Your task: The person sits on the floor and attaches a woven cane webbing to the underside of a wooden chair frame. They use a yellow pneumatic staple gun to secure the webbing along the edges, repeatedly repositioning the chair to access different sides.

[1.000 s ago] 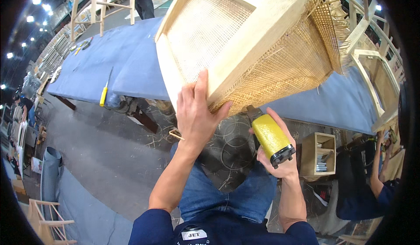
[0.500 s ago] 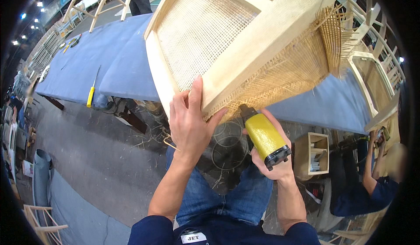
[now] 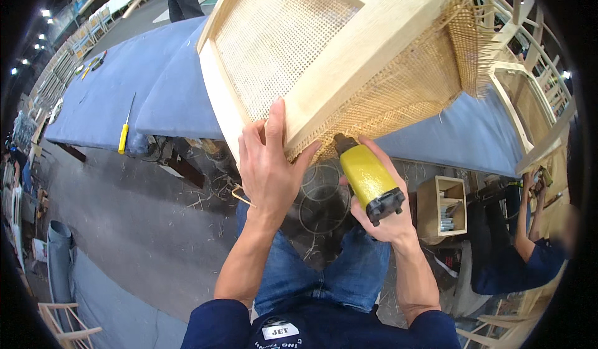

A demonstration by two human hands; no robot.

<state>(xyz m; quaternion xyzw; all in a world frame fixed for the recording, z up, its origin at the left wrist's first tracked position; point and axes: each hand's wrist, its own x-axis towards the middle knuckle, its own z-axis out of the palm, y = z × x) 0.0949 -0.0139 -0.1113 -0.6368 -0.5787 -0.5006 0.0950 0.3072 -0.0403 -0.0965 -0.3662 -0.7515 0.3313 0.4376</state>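
A pale wooden chair frame [image 3: 367, 56] with a woven cane panel [image 3: 280, 34] rests tilted on the blue padded bench. My left hand [image 3: 266, 162] grips its near corner, fingers over the wood and thumb reaching along the lower edge. Along the frame's right side hangs loose cane webbing [image 3: 398, 84], frayed at its far end. My right hand [image 3: 389, 209] is closed round a yellow and black staple gun [image 3: 369, 173]. The gun's black nose is at the webbing's near edge, close to my left thumb; whether it touches cannot be seen. Its handle is mostly hidden by my palm.
The blue bench [image 3: 168, 94] carries a yellow-handled screwdriver [image 3: 124, 134]. Below right stands a wooden box [image 3: 436, 209] holding metal strips. A co-worker [image 3: 520, 262] works at the right beside another chair frame [image 3: 529, 106]. Cane scraps litter the floor.
The view has shifted slightly. The staple gun has moved a little up and left, nearer the frame's edge. My left hand keeps its hold on the corner.
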